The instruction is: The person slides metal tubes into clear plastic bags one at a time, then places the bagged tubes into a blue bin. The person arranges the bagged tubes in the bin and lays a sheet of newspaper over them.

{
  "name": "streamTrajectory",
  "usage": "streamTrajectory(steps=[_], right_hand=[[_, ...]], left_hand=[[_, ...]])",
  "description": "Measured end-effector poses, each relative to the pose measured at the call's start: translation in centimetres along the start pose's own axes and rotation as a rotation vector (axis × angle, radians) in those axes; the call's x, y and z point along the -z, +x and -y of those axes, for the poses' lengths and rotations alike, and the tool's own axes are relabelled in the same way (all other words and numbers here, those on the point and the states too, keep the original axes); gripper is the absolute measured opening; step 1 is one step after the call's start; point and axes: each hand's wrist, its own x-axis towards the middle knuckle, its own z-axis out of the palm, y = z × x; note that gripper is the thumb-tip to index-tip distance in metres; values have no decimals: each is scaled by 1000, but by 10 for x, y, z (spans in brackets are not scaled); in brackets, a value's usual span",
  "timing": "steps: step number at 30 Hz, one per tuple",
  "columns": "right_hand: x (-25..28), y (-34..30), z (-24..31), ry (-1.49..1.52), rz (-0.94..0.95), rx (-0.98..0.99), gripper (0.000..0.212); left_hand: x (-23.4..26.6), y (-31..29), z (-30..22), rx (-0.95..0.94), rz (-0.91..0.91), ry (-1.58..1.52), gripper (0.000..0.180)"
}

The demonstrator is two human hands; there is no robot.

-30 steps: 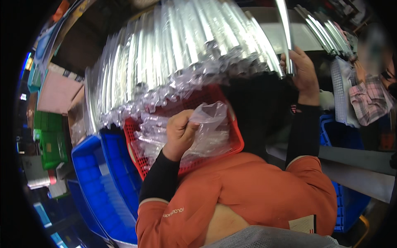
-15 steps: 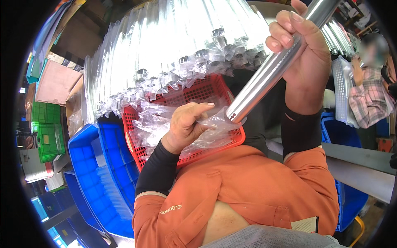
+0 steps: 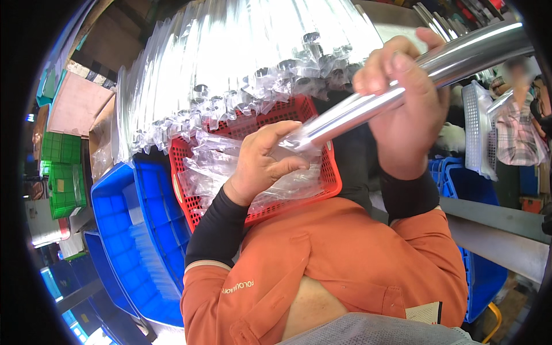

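As right fingers grip one tube, left fingers hold one bag.

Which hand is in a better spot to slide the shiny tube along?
Probably the right hand: it is wrapped around the shiny tube. The left hand is only by one end, over clear plastic in the red basket.

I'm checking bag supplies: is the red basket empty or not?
Not empty: the red basket holds clear plastic bags, partly hidden behind the left hand; how many, I cannot tell.
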Motion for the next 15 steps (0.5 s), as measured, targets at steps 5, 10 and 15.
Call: streamTrajectory(steps=[5, 10, 15], right_hand=[[-7, 9, 9, -176, -47, 173, 23], [31, 29, 85, -61, -94, 277, 11], [29, -4, 40, -246, -153, 349, 26]], left_hand=[[-3, 7, -5, 22, 36, -161, 33], [-5, 25, -16, -254, 72, 162, 14], [-9, 71, -58, -556, -43, 251, 11]])
